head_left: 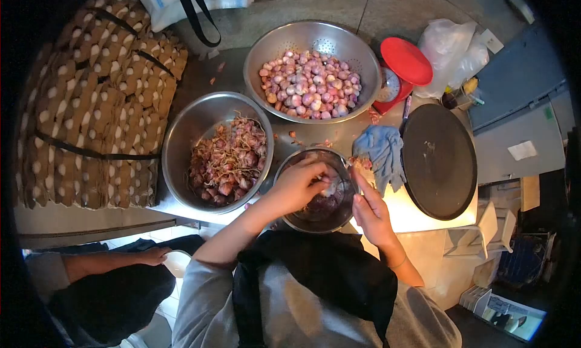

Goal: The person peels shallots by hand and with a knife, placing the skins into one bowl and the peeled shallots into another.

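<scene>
Over a small metal bowl at the table's front edge, my two hands come together. My left hand has its fingers pinched above the bowl, by something small and pale that is too blurred to name. At the bowl's right rim, my right hand is closed, its thumb pointing up. A thin, blade-like edge shows near its fingertips, but what it grips is mostly hidden. Unpeeled shallots with stringy roots fill part of a metal basin on the left. Peeled shallots lie in a large metal colander behind.
Strapped egg trays are stacked at left. A blue cloth, a round black tray and a red scale stand right, with plastic bags behind. At lower left, another person's hand holds a white bowl.
</scene>
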`<state>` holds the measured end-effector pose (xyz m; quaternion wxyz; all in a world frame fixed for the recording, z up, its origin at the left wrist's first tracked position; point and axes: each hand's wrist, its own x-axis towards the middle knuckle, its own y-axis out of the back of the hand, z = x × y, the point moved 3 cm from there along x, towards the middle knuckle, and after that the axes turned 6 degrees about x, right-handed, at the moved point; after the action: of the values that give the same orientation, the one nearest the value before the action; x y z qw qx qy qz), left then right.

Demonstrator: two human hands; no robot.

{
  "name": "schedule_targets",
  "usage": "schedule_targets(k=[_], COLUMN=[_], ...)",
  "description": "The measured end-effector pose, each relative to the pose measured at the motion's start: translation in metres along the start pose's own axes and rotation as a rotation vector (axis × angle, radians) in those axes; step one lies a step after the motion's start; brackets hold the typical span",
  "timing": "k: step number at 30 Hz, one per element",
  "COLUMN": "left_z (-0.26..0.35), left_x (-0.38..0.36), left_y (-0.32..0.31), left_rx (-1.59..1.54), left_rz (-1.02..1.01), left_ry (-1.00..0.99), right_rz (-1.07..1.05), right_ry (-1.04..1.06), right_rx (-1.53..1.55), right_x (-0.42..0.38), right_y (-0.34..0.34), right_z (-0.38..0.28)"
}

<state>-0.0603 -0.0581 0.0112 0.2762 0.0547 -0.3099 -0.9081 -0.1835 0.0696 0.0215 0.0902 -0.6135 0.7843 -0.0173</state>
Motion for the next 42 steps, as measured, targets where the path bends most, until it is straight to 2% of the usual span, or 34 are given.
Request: schedule_targets(k=[1, 4, 7, 11, 15, 21, 25, 28, 35, 37, 40, 42], left_z=[0.002, 0.009, 0.002, 0.009, 0.003, 0.003, 0.003, 0.006, 0.012, 0.017, 0.023, 0.022], left_x=[-0.010, -0.039, -0.053, -0.055, -0.055, -0.055, -0.054, -0.053, -0.050, -0.047, -0.048, -0.049], left_y=[0.006, 0.012, 0.003, -0.004, -0.013, -0.016, -0.013, -0.010, -0.004, 0.001, 0.005, 0.004], left_rx=[-0.094, -0.904, -1.238, -1.359, -1.319, -1.213, -1.133, -1.163, -0.910, -0.815, -0.680, -0.703], left_rz=[0.100, 0.044, 0.136, 0.302, 0.303, 0.333, 0.285, 0.321, 0.370, 0.367, 0.383, 0.368], left_ry=[-0.028, 0.403, 0.362, 0.421, 0.398, 0.391, 0.363, 0.377, 0.309, 0.272, 0.246, 0.220], right_rz=[-0.027, -0.128, -0.225, -0.258, -0.229, -0.192, -0.194, -0.176, -0.165, -0.186, -0.205, -0.255], right_ry=[-0.043, -0.150, -0.167, -0.165, -0.121, -0.017, 0.215, 0.134, -0.043, -0.120, -0.095, -0.252], right_rx=[0.039, 0.163, 0.234, 0.211, -0.042, -0.060, -0.181, -0.122, -0.025, 0.128, 0.314, 0.521], right_x=[-0.001, -0.002, -0.003, -0.007, -0.008, -0.006, -0.001, 0.001, 0.004, 0.004, 0.009, 0.008], right_y=[-0.004, -0.012, -0.021, -0.030, -0.026, -0.028, -0.030, -0.028, -0.026, -0.030, -0.033, -0.032], right_z=[-0.003, 0.003, 0.012, 0.009, 0.009, 0.016, 0.007, 0.017, 0.020, 0.012, 0.012, 0.007])
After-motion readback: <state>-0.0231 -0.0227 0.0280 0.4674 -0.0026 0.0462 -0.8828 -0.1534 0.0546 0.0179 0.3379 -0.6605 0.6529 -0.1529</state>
